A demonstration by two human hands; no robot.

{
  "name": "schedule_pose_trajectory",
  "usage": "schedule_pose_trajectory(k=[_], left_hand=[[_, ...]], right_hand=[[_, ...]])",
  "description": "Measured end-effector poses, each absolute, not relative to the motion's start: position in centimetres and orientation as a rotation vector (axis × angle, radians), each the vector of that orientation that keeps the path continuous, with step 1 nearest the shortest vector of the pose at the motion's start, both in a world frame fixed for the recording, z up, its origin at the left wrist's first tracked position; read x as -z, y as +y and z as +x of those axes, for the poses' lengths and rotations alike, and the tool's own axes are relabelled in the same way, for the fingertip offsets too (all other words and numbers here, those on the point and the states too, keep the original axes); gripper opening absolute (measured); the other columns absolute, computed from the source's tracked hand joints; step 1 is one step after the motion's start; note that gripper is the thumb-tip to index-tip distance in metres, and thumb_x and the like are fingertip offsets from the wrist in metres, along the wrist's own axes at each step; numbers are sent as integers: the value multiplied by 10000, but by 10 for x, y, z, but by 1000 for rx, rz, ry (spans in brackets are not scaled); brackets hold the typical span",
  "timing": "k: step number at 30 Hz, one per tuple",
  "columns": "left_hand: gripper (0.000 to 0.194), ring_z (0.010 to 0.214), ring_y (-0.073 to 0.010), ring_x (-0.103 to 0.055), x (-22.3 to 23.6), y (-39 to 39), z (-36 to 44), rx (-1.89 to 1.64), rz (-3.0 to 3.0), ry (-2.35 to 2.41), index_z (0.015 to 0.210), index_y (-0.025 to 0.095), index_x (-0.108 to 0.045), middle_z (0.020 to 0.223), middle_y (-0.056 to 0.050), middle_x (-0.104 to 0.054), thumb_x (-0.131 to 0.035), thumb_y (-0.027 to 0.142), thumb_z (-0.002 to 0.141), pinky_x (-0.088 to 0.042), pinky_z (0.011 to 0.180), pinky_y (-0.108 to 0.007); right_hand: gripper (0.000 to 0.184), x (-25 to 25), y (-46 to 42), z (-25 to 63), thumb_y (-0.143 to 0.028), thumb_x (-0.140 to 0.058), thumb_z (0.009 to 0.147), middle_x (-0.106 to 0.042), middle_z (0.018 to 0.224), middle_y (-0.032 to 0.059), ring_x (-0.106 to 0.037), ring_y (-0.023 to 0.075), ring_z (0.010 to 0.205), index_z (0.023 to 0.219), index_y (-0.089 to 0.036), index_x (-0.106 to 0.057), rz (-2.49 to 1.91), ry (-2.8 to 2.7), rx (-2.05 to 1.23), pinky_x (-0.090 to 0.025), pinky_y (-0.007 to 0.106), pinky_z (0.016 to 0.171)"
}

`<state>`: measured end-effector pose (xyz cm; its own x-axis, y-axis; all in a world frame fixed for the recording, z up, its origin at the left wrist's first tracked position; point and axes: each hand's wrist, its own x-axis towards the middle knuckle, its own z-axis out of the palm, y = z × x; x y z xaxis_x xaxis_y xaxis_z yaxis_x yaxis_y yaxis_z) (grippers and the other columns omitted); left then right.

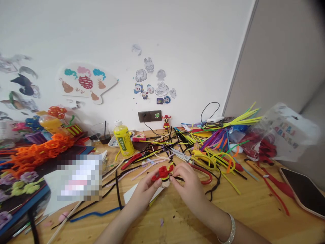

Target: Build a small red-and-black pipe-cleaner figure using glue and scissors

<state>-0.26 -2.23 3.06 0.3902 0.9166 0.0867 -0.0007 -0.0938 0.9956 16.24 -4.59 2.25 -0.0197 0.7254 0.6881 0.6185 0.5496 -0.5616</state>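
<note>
Pipe-cleaner figurine, red on top with black and yellow below and a pale base: held it in both hands just above the tabletop, near the middle of the view. Pinched its left side between the thumb and fingers of the left hand. Brought the thumb and fingertips of the right hand together at its right edge, pinching a part too small to make out. Wore a sparkling bracelet on the right wrist.

Saw white paper lying partly behind the left hand. Noted grey-bladed scissors just beyond the hands, among loose black, pink and yellow pipe cleaners. Found a second figurine, also red, yellow and black, upright by the wall, just beside the right end of a dark wall socket. Spotted a yellow drink bottle standing to the left, near a cup of dark liquid with a straw. Noticed orange pipe-cleaner work farther left, beside purple and yellow flowers. Saw to the right a bright bundle of pipe cleaners, a plastic bag and, near the edge, a dark-screened smartphone.
</note>
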Motion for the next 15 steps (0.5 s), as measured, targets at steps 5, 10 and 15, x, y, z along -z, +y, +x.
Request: schedule_pose_trajectory(k=[5,10,15], left_hand=[[439,1130,-263,-517,-27,-19,-1,-997,1440,912,1093,211,-605,1222,-79,-596,-647,399,699,-379,976,-407],[460,1103,-259,-532,-31,-20,2,-1021,1444,923,1106,198,-585,1213,-98,-597,-667,361,684,-423,917,-382],[452,1016,-231,-580,-24,-12,-2,-1085,1427,1022,1119,188,-564,1160,-105,-624,-634,358,707,-460,824,-326]], right_hand=[[94,-23,-42,165,-117,-533,767,-599,798,45,-528,194,796,786,-195,-582,-1146,-1776,-83,-420,331,723],[116,-19,-37,166,-105,-512,774,-592,786,41,-530,188,789,759,-193,-586,-1151,-1788,-71,-423,314,704],[101,-17,-35,167,-105,-509,778,-581,765,44,-522,190,772,754,-179,-574,-1183,-1786,-10,-417,316,697]])
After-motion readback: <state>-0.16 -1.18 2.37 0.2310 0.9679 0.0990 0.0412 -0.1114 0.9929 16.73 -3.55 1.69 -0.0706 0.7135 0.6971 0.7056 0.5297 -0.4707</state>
